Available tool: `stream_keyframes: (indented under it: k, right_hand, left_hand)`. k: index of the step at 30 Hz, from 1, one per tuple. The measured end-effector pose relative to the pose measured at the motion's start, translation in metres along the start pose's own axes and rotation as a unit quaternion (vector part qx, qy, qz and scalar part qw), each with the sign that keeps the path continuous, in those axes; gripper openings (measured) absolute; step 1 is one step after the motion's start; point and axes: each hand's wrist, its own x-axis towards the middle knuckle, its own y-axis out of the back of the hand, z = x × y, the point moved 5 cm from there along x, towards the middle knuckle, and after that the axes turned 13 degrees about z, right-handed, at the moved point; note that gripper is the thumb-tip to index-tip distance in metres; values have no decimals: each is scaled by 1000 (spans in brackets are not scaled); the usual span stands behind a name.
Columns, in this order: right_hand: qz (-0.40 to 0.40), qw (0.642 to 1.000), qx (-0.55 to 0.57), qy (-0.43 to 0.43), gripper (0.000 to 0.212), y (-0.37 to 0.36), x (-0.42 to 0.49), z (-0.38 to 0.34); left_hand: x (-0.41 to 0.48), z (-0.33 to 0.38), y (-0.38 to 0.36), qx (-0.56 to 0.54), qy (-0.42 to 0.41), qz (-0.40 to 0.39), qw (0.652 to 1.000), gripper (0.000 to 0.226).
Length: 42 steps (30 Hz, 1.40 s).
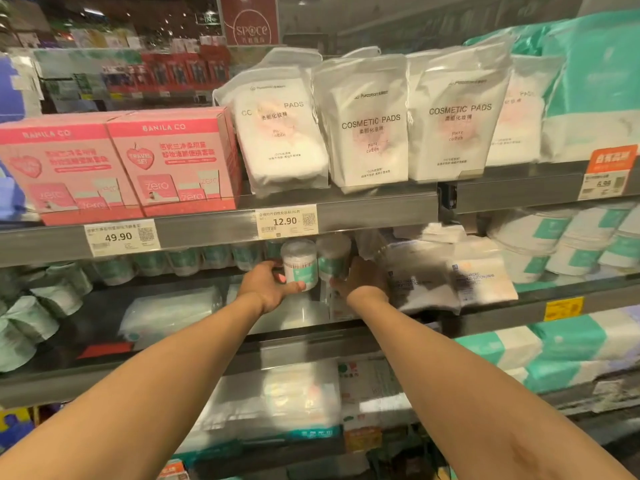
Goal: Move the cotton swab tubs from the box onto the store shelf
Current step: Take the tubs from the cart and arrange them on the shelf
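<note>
Head view. Reaches both bare forearms forward and up into the middle shelf (311,341), below the upper shelf (363,209).

Holds one cotton swab tub (300,261) upright in the left grip (267,285), thumb laid across the tub's lower front and fingers curled round its left side. Cannot tell whether the tub stands on the shelf's shiny floor or hangs just above it.

Lays the right grip (363,277) against the right side of a second cotton swab tub (333,256), which is upright and seems to touch the first. Shows only the back of that hand, with the fingers hidden behind the tub, so cannot tell whether they curl round it or merely rest on it.

Puts both tubs right under the 12.90 price tag (285,221).

Shows a row of like tubs (183,263) further back on the same shelf, left of the left grip, blurred. Shows flat plastic packets (450,271) leaning just beside the right grip, on its right.

Carries white cosmetic pads bags (370,123) and two pink boxes (173,161) on the upper shelf, the boxes above a 49.90 price tag (121,237).
</note>
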Motion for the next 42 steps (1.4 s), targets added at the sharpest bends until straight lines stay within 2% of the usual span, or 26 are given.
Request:
stream_keyframes:
  k: [7, 8, 11, 13, 15, 20, 25, 29, 32, 36, 42]
  right_hand:
    - [12, 1000, 1, -25, 35, -7, 17, 5]
    - [19, 999, 6, -27, 34, -9, 18, 5]
    - [26, 999, 17, -32, 37, -10, 25, 5]
    - [20, 999, 20, -34, 44, -15, 31, 5]
    - [25, 999, 25, -39, 47, -16, 35, 3]
    - [37, 999, 10, -19, 31, -10, 42, 3]
    - [3, 999, 19, -40, 30, -12, 47, 6]
    - [-12, 999, 32, -40, 29, -15, 46, 3]
    - [-11, 999, 19, -40, 37, -17, 47, 3]
    - [-5, 998, 22, -52, 28, -21, 52, 1]
    - [-6, 998, 16, -55, 25, -22, 52, 1]
  left_hand:
    - [19, 3, -19, 30, 15, 57, 998, 42]
    - [21, 3, -22, 34, 16, 60, 998, 46]
    - [29, 1, -33, 34, 32, 67, 997, 80]
    - [28, 8, -35, 62, 34, 69, 995, 87]
    - [25, 15, -34, 91, 33, 76, 992, 82]
    - [30, 16, -28, 127, 27, 115, 985, 56]
    - [39, 17, -28, 184, 21, 119, 975, 52]
    - [37, 23, -36, 209, 45, 110, 971, 64]
    - [35, 27, -40, 225, 59, 121, 965, 68]
    - [33, 26, -41, 238, 56, 168, 955, 61]
    - [37, 21, -45, 251, 39, 183, 950, 51]
